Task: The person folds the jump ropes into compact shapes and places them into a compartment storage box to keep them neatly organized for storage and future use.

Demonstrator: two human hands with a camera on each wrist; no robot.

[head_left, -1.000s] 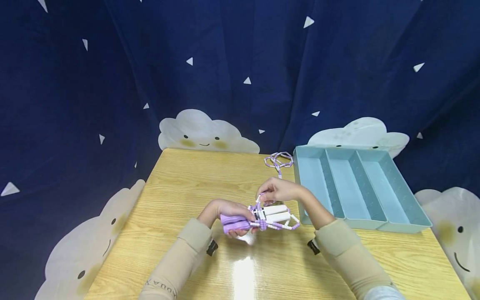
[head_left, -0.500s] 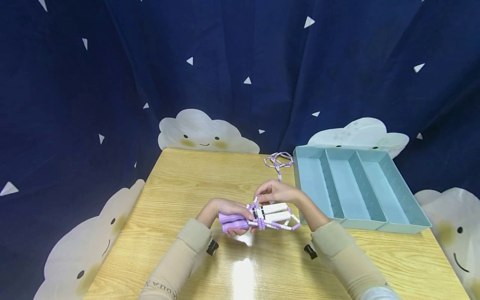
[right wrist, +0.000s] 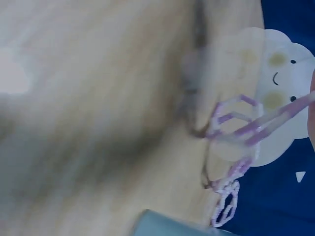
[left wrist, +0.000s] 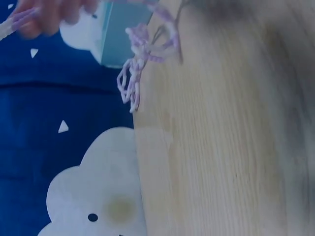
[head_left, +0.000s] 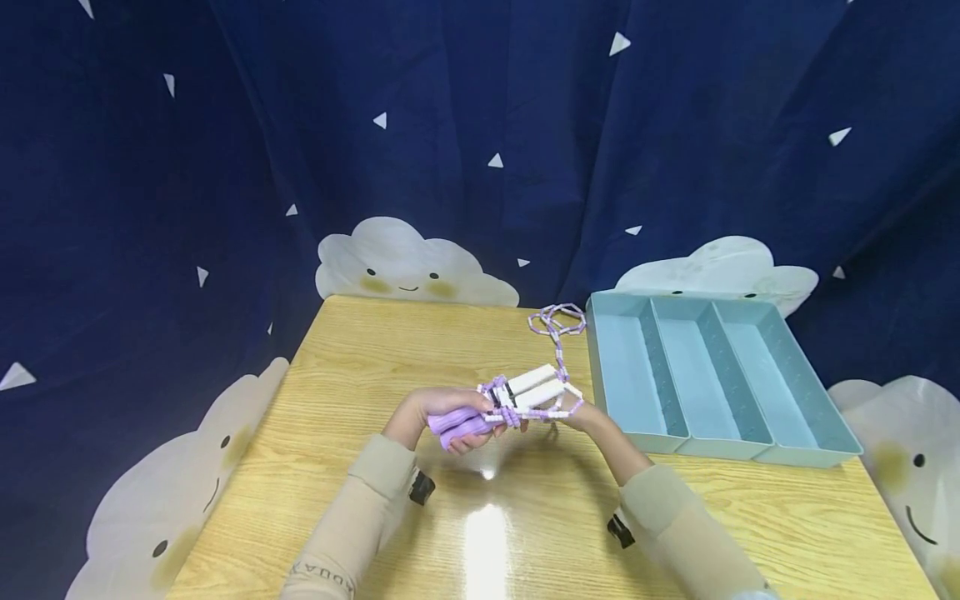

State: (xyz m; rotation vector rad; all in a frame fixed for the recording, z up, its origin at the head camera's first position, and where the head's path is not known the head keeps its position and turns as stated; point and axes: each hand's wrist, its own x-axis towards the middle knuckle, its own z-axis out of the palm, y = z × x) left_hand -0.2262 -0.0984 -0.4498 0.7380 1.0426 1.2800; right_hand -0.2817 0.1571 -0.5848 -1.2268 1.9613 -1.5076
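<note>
A purple-and-white beaded jump rope (head_left: pixel 534 385) is bundled above the table, its cord wound around the middle of its two handles. My left hand (head_left: pixel 438 402) grips the purple ends, thumb on top and fingers curled beneath. Behind and under the white ends lies my right hand (head_left: pixel 576 413), mostly hidden by handles and bead loops. Two beaded strands (right wrist: pixel 275 123) run to the fingers at the right wrist view's edge, where the hold is only partly seen. The left wrist view has blurred fingers (left wrist: pixel 54 14) beside a beaded strand.
The cord's loose tail (head_left: pixel 557 320) lies looped near the table's far edge. At the right stands a blue tray (head_left: pixel 645 443) with three long compartments. A dark blue curtain (head_left: pixel 450 100) with clouds hangs behind the wooden table (head_left: pixel 375 350).
My right hand has moved from above the bundle to behind and under the white handle ends. My left hand has raised the bundle slightly, tilting its white ends upward.
</note>
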